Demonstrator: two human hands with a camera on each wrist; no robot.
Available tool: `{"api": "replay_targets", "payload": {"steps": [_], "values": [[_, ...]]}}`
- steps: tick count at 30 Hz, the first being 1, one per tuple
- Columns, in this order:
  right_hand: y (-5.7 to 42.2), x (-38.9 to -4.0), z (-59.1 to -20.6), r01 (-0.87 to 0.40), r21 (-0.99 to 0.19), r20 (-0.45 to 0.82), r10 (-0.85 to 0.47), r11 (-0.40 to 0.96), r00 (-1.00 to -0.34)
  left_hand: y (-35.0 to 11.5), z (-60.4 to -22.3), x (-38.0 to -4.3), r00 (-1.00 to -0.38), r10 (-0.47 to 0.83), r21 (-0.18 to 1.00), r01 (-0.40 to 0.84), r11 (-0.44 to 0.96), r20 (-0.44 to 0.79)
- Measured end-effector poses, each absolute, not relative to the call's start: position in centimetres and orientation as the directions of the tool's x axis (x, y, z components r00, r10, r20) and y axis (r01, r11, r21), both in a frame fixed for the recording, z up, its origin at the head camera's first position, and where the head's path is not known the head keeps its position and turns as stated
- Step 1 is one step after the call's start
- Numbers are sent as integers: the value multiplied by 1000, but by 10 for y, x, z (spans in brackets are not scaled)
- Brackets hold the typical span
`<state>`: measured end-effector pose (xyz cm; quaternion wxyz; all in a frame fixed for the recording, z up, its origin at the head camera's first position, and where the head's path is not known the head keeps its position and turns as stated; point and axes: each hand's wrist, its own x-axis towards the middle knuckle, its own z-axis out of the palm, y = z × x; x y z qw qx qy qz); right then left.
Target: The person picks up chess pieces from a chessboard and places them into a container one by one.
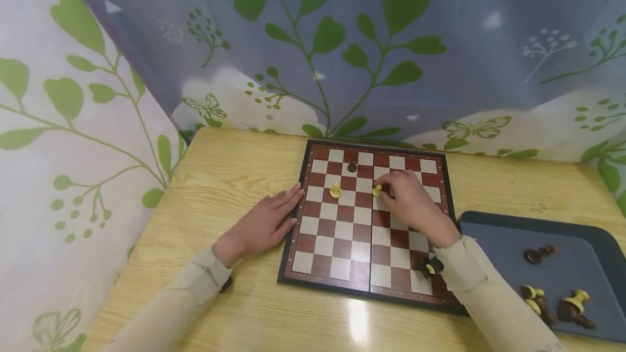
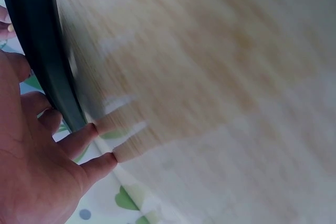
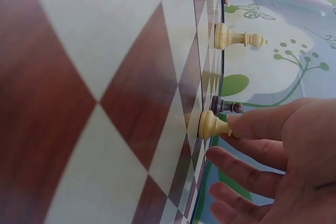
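Note:
A checkered chessboard (image 1: 337, 230) lies on the wooden table. My right hand (image 1: 408, 200) pinches a cream chess piece (image 3: 210, 125) between thumb and fingers, its base at the board's surface and its top hidden by the fingertips. To its left on the board stands a cream bishop (image 1: 335, 190). A dark pawn (image 3: 224, 105) is upright farther back, near the far edge. My left hand (image 1: 264, 221) lies flat with straight fingers, fingertips at the board's left edge; in the left wrist view they reach the board's dark side (image 2: 44, 51).
A dark tray (image 1: 489, 281) sits right of the board, with several cream and dark chess pieces (image 1: 538, 254) lying in it. The right forearm passes over the board's near right corner. A patterned cloth (image 1: 303, 58) hangs behind the table (image 1: 235, 162).

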<state>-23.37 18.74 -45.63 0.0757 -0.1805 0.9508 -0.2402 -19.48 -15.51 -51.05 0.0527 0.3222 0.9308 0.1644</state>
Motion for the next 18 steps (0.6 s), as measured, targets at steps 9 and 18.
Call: {"api": "replay_targets", "payload": {"steps": [9,18], "values": [[188,-241,-456,-290,-544,-74,-389,787,-918,-156,-510,-195,-789,615,320,582,748,-2],[187,-241,-453,-318,-557,13,-375,767,-927,-156,-509,-195,-789,614,320,583,747,2]]}}
